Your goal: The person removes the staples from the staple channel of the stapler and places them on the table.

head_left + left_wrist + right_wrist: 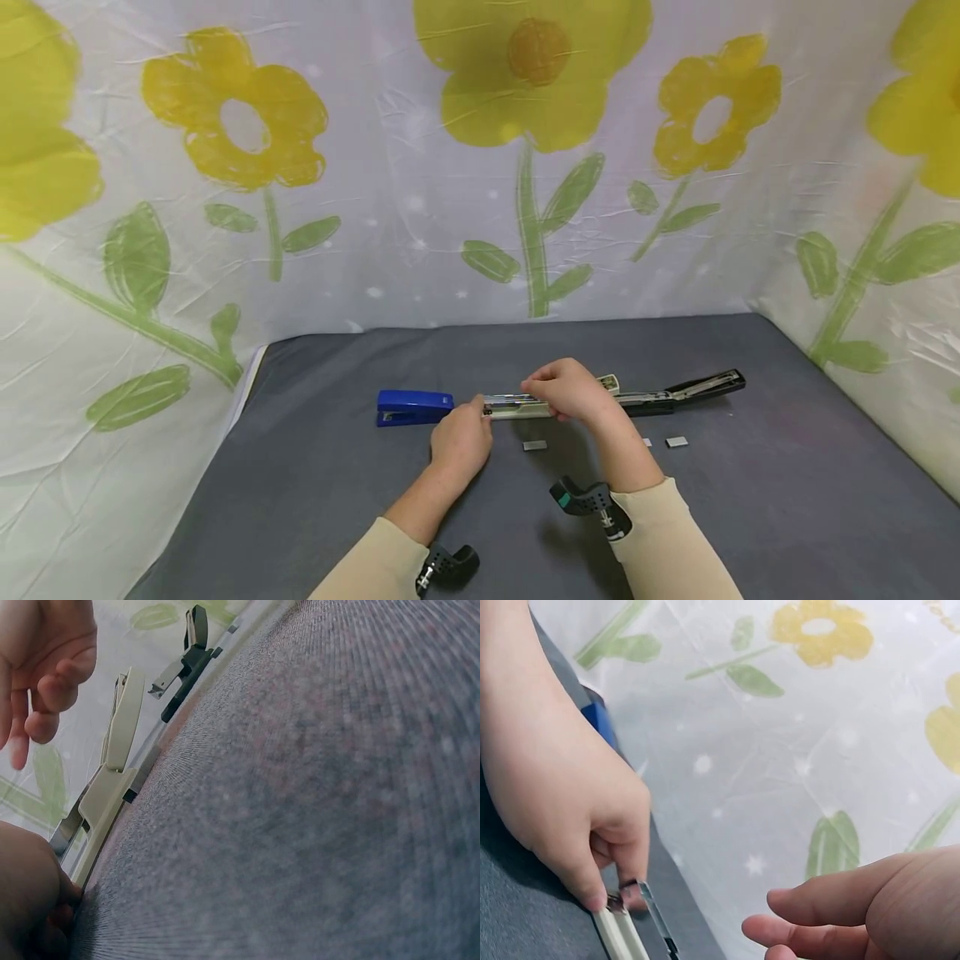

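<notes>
A cream stapler (517,412) lies lengthwise on the grey cloth, its top folded back to the right. My left hand (459,440) pinches its left end; in the right wrist view, thumb and fingers of that left hand (577,780) meet at the tip of the cream body (619,937). A thin metal strip (656,915) stands tilted beside that body. Above the stapler hovers my right hand (570,390). Its fingers are loosely bent and apart in the right wrist view, with nothing visible between them. Nearest below is a small grey staple strip (535,446).
A blue stapler (415,407) lies just left of my left hand. To the right, a black stapler (705,385) lies opened out. Another staple strip (677,442) sits in front of it, with one more partly hidden by my right forearm. Flowered fabric hangs behind.
</notes>
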A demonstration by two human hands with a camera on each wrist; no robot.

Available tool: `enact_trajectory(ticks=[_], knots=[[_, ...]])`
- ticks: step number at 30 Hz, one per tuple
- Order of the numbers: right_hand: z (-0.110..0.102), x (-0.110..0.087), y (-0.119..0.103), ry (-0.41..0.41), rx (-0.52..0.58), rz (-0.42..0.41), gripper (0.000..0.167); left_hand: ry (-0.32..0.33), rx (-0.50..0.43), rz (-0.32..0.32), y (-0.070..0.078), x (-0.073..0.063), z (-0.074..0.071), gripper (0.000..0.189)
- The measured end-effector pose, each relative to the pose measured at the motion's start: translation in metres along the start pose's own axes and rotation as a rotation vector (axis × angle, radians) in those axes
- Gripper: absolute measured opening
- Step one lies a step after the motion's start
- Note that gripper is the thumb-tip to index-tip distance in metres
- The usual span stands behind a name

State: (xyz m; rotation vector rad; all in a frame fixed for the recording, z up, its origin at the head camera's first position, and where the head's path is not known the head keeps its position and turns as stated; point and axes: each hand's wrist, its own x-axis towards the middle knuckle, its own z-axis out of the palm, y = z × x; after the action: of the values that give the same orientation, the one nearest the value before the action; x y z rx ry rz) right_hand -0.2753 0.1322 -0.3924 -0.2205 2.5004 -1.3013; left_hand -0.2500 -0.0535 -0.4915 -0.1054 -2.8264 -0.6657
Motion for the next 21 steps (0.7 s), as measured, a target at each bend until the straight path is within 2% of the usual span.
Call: enact_trajectory(ticks=[9,15,21], knots=[[0.017,0.012,0.0,0.086,-0.111,-0.012,0.028,-0.007,0.02,0.004,0.002,0.0,-0.003,0.033],[0.035,0.019,0.004,0.076,-0.159,-0.004,0.024,-0.025,0.022,0.0,0.001,0.0,-0.007,0.033],[0.045,0.02,0.006,0.111,-0.172,0.027,0.022,-0.042,0.019,-0.01,0.001,0.0,-0.007,0.034]])
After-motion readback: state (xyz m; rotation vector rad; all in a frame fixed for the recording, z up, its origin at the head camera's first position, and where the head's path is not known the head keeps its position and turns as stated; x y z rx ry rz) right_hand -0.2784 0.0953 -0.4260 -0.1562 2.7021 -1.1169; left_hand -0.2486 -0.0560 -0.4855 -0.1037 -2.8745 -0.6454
